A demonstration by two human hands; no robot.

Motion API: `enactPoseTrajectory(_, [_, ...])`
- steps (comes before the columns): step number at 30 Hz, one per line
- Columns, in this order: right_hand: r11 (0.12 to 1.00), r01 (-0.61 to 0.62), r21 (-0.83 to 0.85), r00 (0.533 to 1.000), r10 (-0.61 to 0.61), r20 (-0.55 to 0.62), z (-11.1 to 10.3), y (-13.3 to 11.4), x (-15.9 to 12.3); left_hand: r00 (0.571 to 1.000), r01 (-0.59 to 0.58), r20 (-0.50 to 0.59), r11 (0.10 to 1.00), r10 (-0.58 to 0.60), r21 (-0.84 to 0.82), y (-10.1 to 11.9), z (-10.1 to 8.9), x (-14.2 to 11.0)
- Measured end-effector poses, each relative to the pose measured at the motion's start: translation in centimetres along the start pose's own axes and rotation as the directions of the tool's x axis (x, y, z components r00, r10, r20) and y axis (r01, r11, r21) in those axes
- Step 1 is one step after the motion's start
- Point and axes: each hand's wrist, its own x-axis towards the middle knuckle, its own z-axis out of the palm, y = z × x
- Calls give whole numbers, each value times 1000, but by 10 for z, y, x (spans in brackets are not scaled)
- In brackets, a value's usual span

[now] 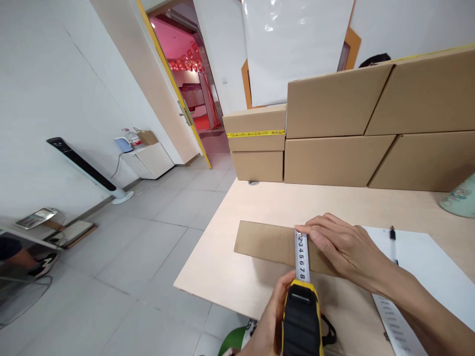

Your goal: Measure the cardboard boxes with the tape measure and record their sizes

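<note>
My left hand (272, 316) is wrapped round a yellow and black tape measure (301, 319) at the table's near edge. Its white blade (302, 257) is pulled out away from me, with numbers up to 8 showing. The blade lies across the width of a flat brown cardboard strip (265, 242). At the strip's far edge, the fingertips of my right hand (337, 244) hold the blade's end. My right hand also covers part of the strip's right side, which is hidden under it.
White paper (419, 257) with a black pen (392, 242) lies right of my right hand. Stacked cardboard boxes (334, 158) line the table's (211, 267) back. A pale green patterned container (462, 198) stands far right. Left are tiled floor, a tower fan (81, 163) and an open door (174, 84).
</note>
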Motion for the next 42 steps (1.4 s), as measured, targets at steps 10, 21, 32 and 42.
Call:
enactPoseTrajectory(10, [1000,19,-10,1000,-19,-18,0,1,0,1000,-13,7,1000,13,12,4,1,-1])
enactPoseTrajectory(21, [1000,23,-13,999,-23,-35,0,1,0,1000,-21,-4,999,21,27,1,1,0])
enactPoseTrajectory(32, [1000,11,-12,1000,-11,-15,1,0,0,999,-31,-29,999,32,30,4,2,-8])
enactPoseTrajectory(42, [998,-70,8,990,69,121,-9,18,-26,990,116,-57,975,-129,-187,-16,-16,17])
